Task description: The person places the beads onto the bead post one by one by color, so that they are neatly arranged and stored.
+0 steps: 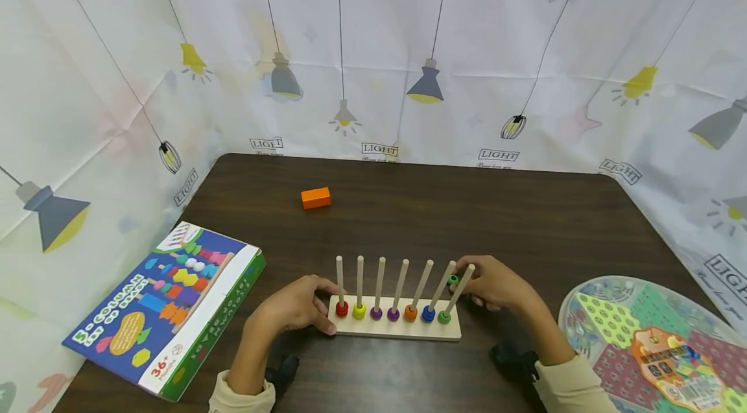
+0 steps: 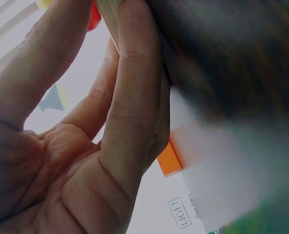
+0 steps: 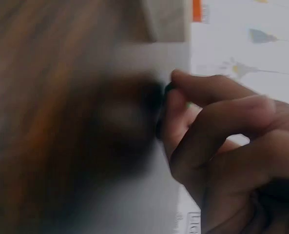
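A pale wooden peg board (image 1: pixel 397 330) lies near the table's front edge, with several upright pegs. Each peg carries one bead at its foot: red (image 1: pixel 342 309), yellow (image 1: pixel 359 311), purple, orange, blue (image 1: pixel 428 314) and green (image 1: pixel 444 318). With thumb and fingers, my left hand (image 1: pixel 292 308) grips the board's left end; the left wrist view shows fingers (image 2: pixel 134 83) along its edge. My right hand (image 1: pixel 496 283) pinches a small green bead (image 1: pixel 452 279) beside the upper part of the rightmost pegs. In the right wrist view, thumb and forefinger meet on that bead, which looks dark there.
An orange block (image 1: pixel 316 198) lies farther back on the dark table (image 1: pixel 443 212). On the left is a bead set box (image 1: pixel 169 309); on the right, a round patterned game board (image 1: pixel 659 348). A printed curtain (image 1: pixel 373 24) hangs behind.
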Motion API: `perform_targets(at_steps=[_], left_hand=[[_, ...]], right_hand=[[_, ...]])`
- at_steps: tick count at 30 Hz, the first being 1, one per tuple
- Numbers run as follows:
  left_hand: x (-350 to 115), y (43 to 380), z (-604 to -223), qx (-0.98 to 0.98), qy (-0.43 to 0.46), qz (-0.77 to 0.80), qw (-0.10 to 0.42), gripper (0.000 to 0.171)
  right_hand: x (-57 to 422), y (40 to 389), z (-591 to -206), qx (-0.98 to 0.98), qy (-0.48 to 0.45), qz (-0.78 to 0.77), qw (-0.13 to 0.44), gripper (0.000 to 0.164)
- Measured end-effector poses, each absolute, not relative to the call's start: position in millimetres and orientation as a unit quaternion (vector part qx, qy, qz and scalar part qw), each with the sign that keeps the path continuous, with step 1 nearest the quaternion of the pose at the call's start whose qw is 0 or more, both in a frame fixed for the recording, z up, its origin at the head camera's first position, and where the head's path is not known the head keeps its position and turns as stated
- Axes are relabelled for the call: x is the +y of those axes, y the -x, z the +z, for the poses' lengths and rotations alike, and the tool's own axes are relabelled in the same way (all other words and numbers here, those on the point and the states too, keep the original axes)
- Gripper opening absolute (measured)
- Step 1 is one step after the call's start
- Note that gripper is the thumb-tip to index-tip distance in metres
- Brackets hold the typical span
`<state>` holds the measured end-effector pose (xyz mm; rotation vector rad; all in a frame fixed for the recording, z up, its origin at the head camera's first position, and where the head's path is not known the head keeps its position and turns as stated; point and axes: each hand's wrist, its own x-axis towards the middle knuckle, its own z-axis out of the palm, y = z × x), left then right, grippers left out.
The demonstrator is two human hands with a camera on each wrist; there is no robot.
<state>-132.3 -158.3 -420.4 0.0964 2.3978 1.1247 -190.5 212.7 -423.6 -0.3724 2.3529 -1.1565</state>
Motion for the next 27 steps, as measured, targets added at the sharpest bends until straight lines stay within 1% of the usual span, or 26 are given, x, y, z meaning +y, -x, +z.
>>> perform_targets(at_steps=[1,3,6,9,12,15,18,27], left_hand=[[-158,132,-421,0.877,-0.035,0.412,0.245,0.058],[-158,131,-420,0.877,-0.035,0.412,0.245,0.058],[-158,131,-418,0.877,-0.032,0.412,0.243,0.059],[-158,132,-417,0.878,-0.032,0.413,0.240,0.058],[-159,132,-416,0.879,-0.032,0.412,0.238,0.058],[-160,132,-417,0.880,-0.034,0.411,0.238,0.058],[-159,132,-418,0.879,-0.037,0.411,0.240,0.058],[-157,132,-418,0.877,-0.036,0.413,0.243,0.058]], right_hand=[[213,189,-421,0.861,0.133,-0.428,0.240,0.029],[215,185,-404,0.857,0.132,-0.440,0.233,0.029],[220,174,-360,0.843,0.143,-0.471,0.219,0.033],[222,160,-314,0.827,0.164,-0.499,0.202,0.031],[218,149,-286,0.816,0.197,-0.504,0.205,0.028],[211,142,-277,0.810,0.213,-0.498,0.225,0.027],[208,138,-279,0.811,0.208,-0.493,0.236,0.028],[210,134,-292,0.818,0.189,-0.491,0.234,0.030]])
